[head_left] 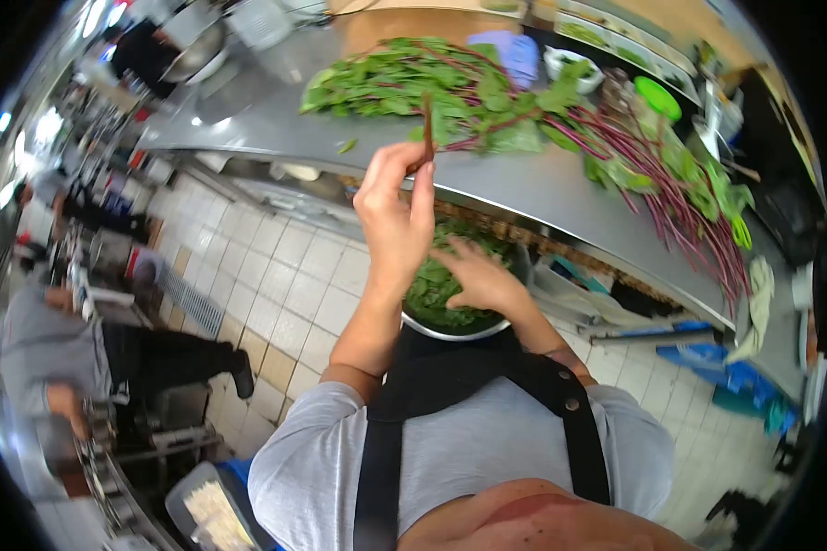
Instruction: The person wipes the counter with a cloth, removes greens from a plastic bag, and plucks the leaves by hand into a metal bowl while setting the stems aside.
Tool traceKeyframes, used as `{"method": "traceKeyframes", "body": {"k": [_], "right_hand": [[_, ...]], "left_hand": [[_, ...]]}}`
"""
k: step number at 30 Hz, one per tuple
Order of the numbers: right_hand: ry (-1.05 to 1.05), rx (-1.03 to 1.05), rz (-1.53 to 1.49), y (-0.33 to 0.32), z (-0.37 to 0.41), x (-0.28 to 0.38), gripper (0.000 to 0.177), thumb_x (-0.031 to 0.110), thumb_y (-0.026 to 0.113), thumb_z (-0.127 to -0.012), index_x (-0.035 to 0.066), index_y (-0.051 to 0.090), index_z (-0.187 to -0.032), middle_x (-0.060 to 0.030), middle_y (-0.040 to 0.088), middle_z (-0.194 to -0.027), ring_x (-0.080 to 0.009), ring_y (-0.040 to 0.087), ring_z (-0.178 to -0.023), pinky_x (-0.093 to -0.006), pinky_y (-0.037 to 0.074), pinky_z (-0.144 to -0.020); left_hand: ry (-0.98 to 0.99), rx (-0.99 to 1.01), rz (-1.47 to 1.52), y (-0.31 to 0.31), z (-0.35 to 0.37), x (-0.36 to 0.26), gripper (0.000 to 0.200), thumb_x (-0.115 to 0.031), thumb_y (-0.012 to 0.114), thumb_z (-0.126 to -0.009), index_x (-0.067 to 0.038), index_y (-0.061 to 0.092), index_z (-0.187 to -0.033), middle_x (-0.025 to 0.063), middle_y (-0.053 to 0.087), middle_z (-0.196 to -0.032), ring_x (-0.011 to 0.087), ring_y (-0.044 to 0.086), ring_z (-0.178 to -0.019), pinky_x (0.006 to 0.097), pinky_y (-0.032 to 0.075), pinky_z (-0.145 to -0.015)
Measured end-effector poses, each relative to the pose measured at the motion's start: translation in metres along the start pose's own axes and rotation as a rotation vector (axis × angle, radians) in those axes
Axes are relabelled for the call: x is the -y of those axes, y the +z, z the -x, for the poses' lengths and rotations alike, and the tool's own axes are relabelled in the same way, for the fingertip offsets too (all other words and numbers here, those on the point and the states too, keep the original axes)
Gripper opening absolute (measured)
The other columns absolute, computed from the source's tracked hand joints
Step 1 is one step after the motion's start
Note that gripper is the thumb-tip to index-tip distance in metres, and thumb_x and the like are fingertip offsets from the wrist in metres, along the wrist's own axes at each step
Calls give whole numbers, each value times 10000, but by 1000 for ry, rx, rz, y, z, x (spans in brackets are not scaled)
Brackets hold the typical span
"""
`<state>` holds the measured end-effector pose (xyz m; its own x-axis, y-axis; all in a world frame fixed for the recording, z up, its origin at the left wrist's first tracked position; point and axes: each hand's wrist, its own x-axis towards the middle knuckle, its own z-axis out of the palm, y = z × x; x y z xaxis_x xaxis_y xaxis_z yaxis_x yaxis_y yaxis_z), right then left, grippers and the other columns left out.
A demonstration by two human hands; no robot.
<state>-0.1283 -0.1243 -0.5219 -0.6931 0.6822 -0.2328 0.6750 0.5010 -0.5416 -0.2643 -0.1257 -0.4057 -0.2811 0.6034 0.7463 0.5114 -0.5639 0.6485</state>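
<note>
- Kitchen: a pale tiled floor [276,275] is filling the near left, where another person in a grey top [55,358] is working well apart.
- Steel counter [542,184]: it is running from far left to right, carrying a white bowl [570,64], a green lid [657,96] and a purple cloth [515,50] at its far side.
- Red-stemmed greens [404,83]: one leafy heap is lying on the counter just beyond the hands, and a longer bunch [671,184] is trailing off to the right. Judging by these, most of the picking is remaining.
- Steel bowl [450,332]: it is sitting below the counter edge, against the person's apron, holding loose picked leaves [432,285]. This looks like the finished part, a modest one.
- Right hand [481,280]: it is lying flat over the leaves in the bowl, fingers loosely spread, gripping nothing.
- Left hand [395,216]: it is rising above the bowl, thumb and fingers pinching the stem.
- Red stem [427,124]: stripped bare, it is pointing up towards the heap.
</note>
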Motion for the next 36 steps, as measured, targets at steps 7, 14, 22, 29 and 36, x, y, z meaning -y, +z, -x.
{"method": "traceKeyframes", "body": {"k": [7,14,22,29,36], "right_hand": [[-162,136,-37,39,2,-19,839,239,781,-744,246,357,-1468,-187,233,-1538,-481,296,-1367,-703,315,-1032],[-138,85,36,31,18,-25,736,244,763,-757,219,440,-1418,-183,274,-1517,-456,361,-1336,-628,374,-1023],[-165,170,15,33,14,-16,727,270,740,-786,184,416,-1430,-210,275,-1523,-406,369,-1349,-542,370,-1065],[-322,-109,-95,26,14,-30,612,250,725,-791,118,512,-1349,-198,406,-1435,-376,479,-1251,-490,423,-1022],[-289,-367,-187,-29,25,-26,445,166,726,-789,59,612,-1205,-161,528,-1304,-356,558,-1149,-404,454,-982]], "left_hand": [[602,300,190,171,-48,-29,199,53,629,-766,14,674,-956,151,631,-883,324,623,-833,384,507,-740],[474,272,-198,249,-54,21,305,-68,656,-752,4,614,-1046,181,592,-1058,358,596,-960,453,511,-795],[173,447,-812,169,-44,98,219,-130,636,-768,-33,648,-964,180,640,-972,345,630,-950,494,520,-747],[61,377,-356,130,-78,101,159,-126,649,-808,-35,714,-921,184,683,-812,268,681,-774,400,529,-716],[-365,175,757,43,-118,89,180,-61,610,-924,-20,624,-1099,60,646,-1043,138,602,-908,364,554,-773]]}}
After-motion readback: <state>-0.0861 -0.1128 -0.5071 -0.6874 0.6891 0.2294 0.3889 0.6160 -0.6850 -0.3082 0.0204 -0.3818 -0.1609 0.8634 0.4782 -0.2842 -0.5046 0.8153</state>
